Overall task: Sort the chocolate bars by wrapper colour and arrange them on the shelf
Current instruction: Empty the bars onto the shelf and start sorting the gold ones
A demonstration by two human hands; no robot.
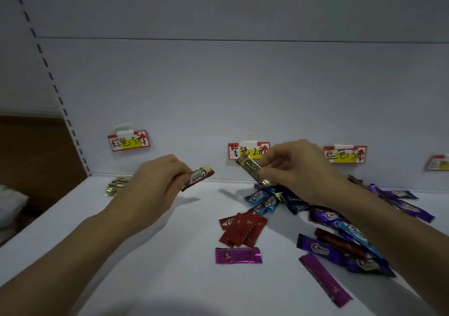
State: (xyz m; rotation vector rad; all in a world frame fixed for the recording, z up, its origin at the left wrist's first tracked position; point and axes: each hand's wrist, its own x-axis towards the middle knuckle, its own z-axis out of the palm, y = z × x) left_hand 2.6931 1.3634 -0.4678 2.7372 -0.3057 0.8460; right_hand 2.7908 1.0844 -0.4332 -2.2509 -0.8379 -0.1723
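My left grip [155, 187] pinches a brown-wrapped chocolate bar [199, 175] above the white shelf [121, 267]; my right grip [291, 170] pinches a gold-wrapped chocolate bar [251, 168] before the middle price tag [234, 151]; red bars [243, 229] lie grouped mid-shelf, blue and purple bars [326, 216] heaped at right, gold bars [116, 185] at back left; a slotted upright [56, 89] edges the pale back panel [243, 84].

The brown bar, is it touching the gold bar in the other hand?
Apart. The head view shows bare white wall between the brown bar and the gold bar.
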